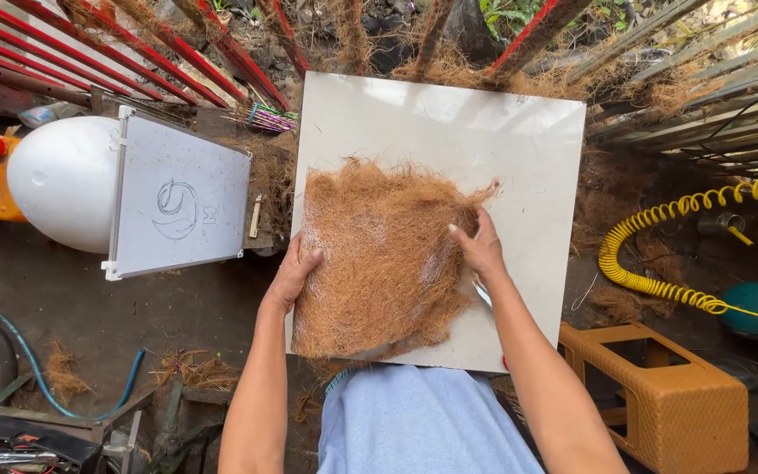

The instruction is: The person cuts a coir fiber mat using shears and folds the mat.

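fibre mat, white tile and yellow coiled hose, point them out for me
fibre mat (379, 263), head view, on the middle of the brown sheet between the hands
white tile (449, 123), head view, on its bare upper part
yellow coiled hose (651, 285), head view, on the lower run of coils
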